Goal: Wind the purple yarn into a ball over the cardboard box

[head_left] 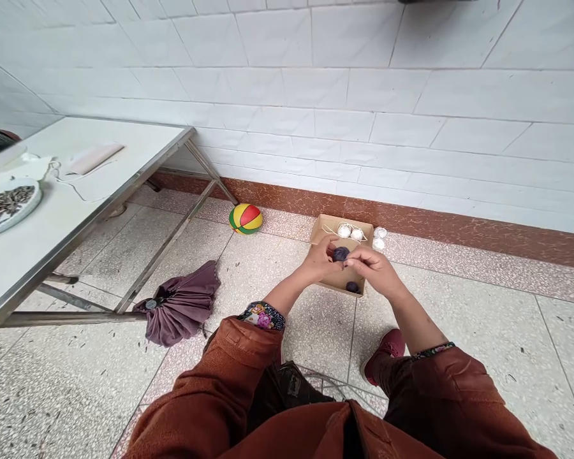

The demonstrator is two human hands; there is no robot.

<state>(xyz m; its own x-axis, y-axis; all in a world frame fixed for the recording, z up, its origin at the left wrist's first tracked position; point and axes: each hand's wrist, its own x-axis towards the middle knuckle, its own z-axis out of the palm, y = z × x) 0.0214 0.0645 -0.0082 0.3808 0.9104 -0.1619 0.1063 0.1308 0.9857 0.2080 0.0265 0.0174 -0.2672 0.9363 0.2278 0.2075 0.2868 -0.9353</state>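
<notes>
Dark purple, round, yarn-like ball [340, 254] is held in both hands' working space, raised above a shallow, rectangular brown cardboard box [332, 278] on the speckled stone-tile floor [459, 319]. Left hand [321, 260]: partly closed, fingers and thumb curved around the ball, which it has hold of. Right hand [369, 266]: thumb and forefinger brought together at the ball's right side; whether a strand lies between the fingertips cannot be told. Box contents: a second small, dark, round ball [353, 287] near the front right corner; two white, round balls [351, 233] side by side toward the back, with thin pale sticks or cords beside them. Just outside the box, right of its back corner: two more white, round objects [379, 238], material unclear. Left of the box, well apart: a red, yellow and green panelled ball [245, 218] near the wall foot. Further left: a folded, purplish-brown fabric umbrella [184, 303] on the floor beside a white-topped, metal-framed table [124, 134]. On the tabletop: a pale round tray [16, 218] of small dark pieces, partly cut off by the view edge, and a flat, pinkish folded item [95, 158]
</notes>
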